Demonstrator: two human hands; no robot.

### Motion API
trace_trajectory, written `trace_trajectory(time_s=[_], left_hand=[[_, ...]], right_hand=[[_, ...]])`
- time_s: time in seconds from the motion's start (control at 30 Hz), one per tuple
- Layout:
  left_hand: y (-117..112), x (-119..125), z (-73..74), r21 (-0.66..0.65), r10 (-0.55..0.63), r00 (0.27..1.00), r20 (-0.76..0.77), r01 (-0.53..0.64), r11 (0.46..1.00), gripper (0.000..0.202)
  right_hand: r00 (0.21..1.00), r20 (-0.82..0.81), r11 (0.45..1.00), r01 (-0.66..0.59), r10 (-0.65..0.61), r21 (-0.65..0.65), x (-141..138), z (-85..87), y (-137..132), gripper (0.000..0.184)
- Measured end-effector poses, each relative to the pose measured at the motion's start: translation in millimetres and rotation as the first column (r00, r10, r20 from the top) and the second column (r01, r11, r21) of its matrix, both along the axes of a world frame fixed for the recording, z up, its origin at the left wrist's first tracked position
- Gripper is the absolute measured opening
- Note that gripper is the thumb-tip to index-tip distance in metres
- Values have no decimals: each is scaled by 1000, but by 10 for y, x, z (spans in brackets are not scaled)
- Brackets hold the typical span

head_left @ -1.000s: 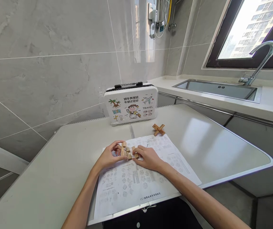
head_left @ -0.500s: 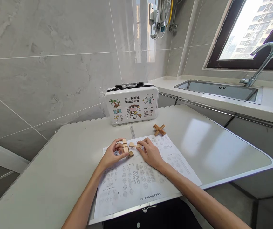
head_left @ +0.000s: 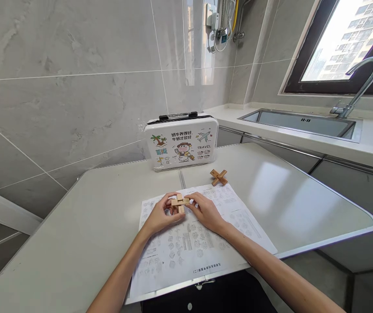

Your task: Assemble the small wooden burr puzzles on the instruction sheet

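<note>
My left hand [head_left: 161,214] is closed on a notched wooden puzzle piece [head_left: 181,209], held upright between thumb and fingers. Between the fingertips of my right hand [head_left: 206,211] is the end of a second light wooden puzzle piece [head_left: 176,202], which lies crosswise over the first one. The two pieces touch and form a cross. Whatever else may be behind my left fingers is partly hidden. Under both hands lies a printed sheet [head_left: 186,256] with many small diagrams of puzzle shapes.
Beyond the sheet's far edge, a darker assembled wooden puzzle [head_left: 219,177] rests on the white table [head_left: 85,230]. A white cartoon-printed case [head_left: 181,143] stands at the back against the tiled wall. To the right is a counter with a sink [head_left: 300,124] and a faucet [head_left: 365,87].
My right hand has brought its wooden piece leftwards onto the piece in my left hand. The two pieces were apart before and now cross. My left hand has shifted slightly right.
</note>
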State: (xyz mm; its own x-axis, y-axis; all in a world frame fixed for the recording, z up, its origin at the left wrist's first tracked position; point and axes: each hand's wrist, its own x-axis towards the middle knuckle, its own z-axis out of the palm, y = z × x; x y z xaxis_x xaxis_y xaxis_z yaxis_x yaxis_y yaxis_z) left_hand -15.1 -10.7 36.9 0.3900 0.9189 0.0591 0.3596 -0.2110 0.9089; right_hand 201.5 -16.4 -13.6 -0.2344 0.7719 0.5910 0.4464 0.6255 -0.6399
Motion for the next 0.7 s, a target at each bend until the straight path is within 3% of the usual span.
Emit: trace_trajectory(time_s=[0.2, 0.4, 0.53, 0.7], left_hand=[[-5, -1, 22, 2, -57, 998, 40, 57, 998, 69], [11, -1, 14, -5, -42, 998, 47, 42, 999, 66], [55, -21, -8, -54, 39, 993, 108, -33, 998, 70], [146, -82, -50, -121, 223, 929, 295, -195, 973, 71]], right_hand=[[1000, -6, 1000, 7, -7, -28, 10, 11, 3, 19], [1000, 12, 995, 27, -26, -93, 12, 18, 4, 20], [999, 10, 989, 39, -38, -146, 11, 21, 8, 25], [995, 99, 996, 3, 6, -94, 1, 68, -34, 23]])
